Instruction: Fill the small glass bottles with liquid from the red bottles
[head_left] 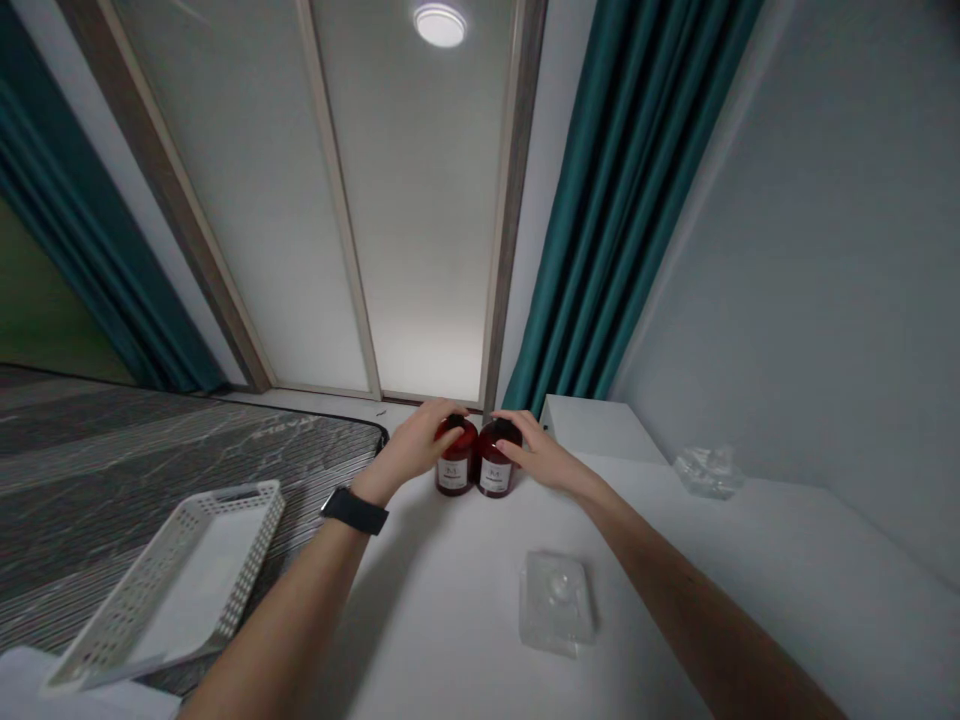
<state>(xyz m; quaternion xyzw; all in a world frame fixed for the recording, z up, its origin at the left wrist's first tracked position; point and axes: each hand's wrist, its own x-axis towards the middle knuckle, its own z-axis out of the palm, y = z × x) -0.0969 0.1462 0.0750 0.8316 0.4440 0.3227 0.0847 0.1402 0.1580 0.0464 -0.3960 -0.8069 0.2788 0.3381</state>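
Two dark red bottles with white labels stand upright, side by side, near the far end of the white tabletop (442, 600). My left hand (416, 440), with a black watch on its wrist, curls its thumb and fingers round the upper part of the left bottle (454, 474). Around the top of the right bottle (495, 476), my right hand (546, 455) closes in the same way from the right. The fingers partly cover both tops. Closer to me, between my forearms, lies a clear plastic tray-like piece (555, 603).
To the left, a white perforated basket (259, 535) rests on a grey striped surface (315, 445). A white box-like block (600, 428) stands behind the right hand. Crumpled clear plastic (707, 472) lies by the right wall. Green curtains (600, 210) hang beside frosted sliding doors (420, 220).
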